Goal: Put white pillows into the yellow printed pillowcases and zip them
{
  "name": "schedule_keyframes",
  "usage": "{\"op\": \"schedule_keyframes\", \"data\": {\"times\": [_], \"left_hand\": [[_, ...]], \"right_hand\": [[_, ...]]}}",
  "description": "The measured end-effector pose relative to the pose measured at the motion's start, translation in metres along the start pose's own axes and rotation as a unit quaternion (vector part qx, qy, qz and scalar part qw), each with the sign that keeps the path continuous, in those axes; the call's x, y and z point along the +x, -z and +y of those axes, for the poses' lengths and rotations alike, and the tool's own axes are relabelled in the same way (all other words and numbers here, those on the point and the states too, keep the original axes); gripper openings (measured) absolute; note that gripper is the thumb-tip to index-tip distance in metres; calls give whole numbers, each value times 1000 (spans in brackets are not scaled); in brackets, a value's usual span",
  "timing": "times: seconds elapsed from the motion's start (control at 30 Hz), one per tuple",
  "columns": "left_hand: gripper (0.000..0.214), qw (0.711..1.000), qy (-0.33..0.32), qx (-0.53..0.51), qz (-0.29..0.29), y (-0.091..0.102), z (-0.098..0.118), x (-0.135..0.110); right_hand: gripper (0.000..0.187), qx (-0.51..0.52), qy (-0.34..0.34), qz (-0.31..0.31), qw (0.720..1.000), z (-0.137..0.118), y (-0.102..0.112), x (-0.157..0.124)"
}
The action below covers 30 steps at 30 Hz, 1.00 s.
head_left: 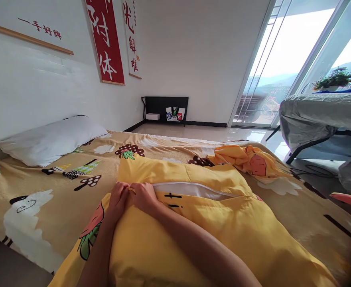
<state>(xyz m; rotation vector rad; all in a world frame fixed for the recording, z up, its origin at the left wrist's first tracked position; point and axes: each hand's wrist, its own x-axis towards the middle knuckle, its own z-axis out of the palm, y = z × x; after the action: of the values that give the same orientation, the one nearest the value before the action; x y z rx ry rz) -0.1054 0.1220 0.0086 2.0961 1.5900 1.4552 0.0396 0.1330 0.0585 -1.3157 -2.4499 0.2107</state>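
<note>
A pillow in a yellow printed pillowcase (211, 235) lies on the bed in front of me. Its opening runs along the top edge, and the white pillow inside (190, 190) shows through the gap. My left hand (117, 199) and my right hand (144, 198) meet at the left end of that opening. Both hands are closed, pinching the yellow fabric at the corner. What sits between the fingertips is too small to make out beyond the cloth.
The bed carries a tan cartoon-print sheet (44, 199). A bare white pillow (52, 139) lies at the head by the wall. A crumpled yellow cloth (247, 159) sits at the far right corner. A covered table (322, 115) stands by the glass doors.
</note>
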Motion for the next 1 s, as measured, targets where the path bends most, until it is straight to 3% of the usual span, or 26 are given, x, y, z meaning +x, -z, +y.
{"op": "schedule_keyframes", "data": {"times": [0.27,0.37,0.47,0.63,0.77,0.87,1.0], "left_hand": [[31,999,14,22,37,-3,0,-2],[30,997,42,-17,58,-3,0,-4],[31,995,72,-40,62,-4,-4,-6],[34,990,111,-53,68,-5,-8,-6],[38,985,154,-59,59,-4,-4,-5],[42,982,169,-59,53,-3,-1,-3],[43,984,171,-32,29,-3,-3,0]], "right_hand": [[20,-40,69,24,996,11,8,-16],[17,-64,125,42,989,32,19,-41],[27,-89,159,77,980,64,37,-71],[22,-6,38,54,998,130,85,-122],[22,58,-74,4,996,200,115,-168],[28,58,-125,84,987,250,117,-201],[22,64,-87,198,974,279,100,-225]]}}
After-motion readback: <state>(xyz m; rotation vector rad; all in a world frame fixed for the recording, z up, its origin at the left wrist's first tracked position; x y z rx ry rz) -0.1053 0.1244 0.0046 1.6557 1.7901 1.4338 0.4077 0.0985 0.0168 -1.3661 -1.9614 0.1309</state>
